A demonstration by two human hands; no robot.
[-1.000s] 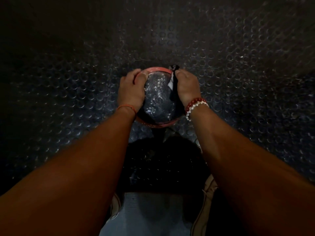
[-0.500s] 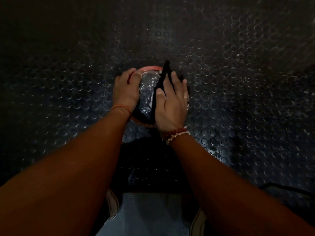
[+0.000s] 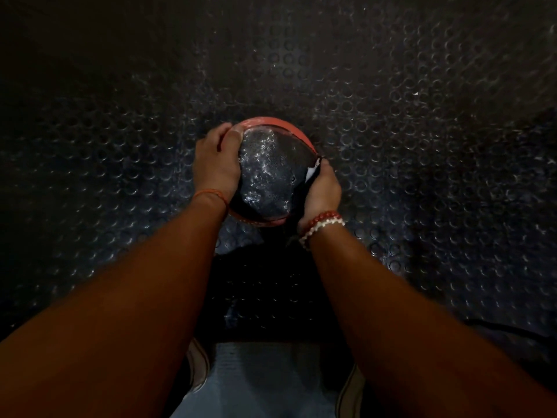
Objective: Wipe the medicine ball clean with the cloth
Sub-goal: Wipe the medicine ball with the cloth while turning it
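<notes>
Dimly lit; black rubber floor [image 3: 422, 146], raised round studs. On it the medicine ball [image 3: 271, 173]: pebbled dark panel, red band; left grip [image 3: 215, 164] curled round its side, right grip [image 3: 321, 188] pinching the dark cloth [image 3: 312, 175] against it.

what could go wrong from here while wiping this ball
The round medicine ball is steadied only by the left hand on its side; a hard wipe could slip it free onto the studded floor. The right hand bunches the cloth at the ball's right side, so the far side may get missed.
</notes>
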